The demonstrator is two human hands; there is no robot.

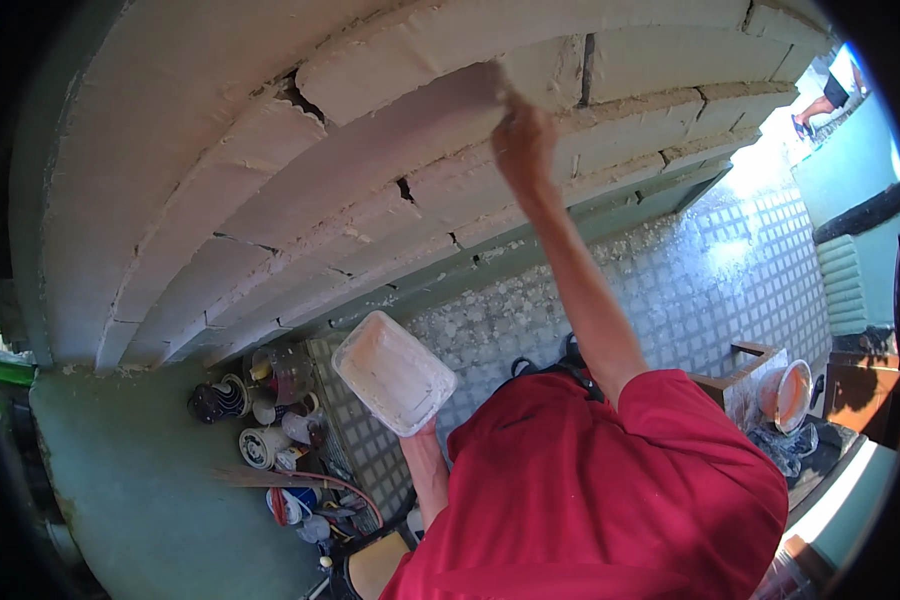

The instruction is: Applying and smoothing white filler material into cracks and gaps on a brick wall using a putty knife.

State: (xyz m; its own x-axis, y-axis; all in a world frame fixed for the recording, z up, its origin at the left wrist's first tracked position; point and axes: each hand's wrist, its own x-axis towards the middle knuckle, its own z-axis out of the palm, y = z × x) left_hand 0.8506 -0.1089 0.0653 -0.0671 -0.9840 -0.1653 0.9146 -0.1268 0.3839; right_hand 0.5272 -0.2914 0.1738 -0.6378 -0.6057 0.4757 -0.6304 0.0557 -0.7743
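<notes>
While raised overhead, right hand (523, 140) closed on a tool, kind indiscernible, pressed against white block wall (270, 180); left hand (422, 432) gripping white rectangular tray (394, 372) from beneath, kept level and close below for reloading; tins and rolls (270, 420) lower left.

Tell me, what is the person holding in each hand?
The left hand grips a white rectangular tub from underneath, at its near end. The right hand presses against the white block wall; whether it holds a tool cannot be told.
</notes>
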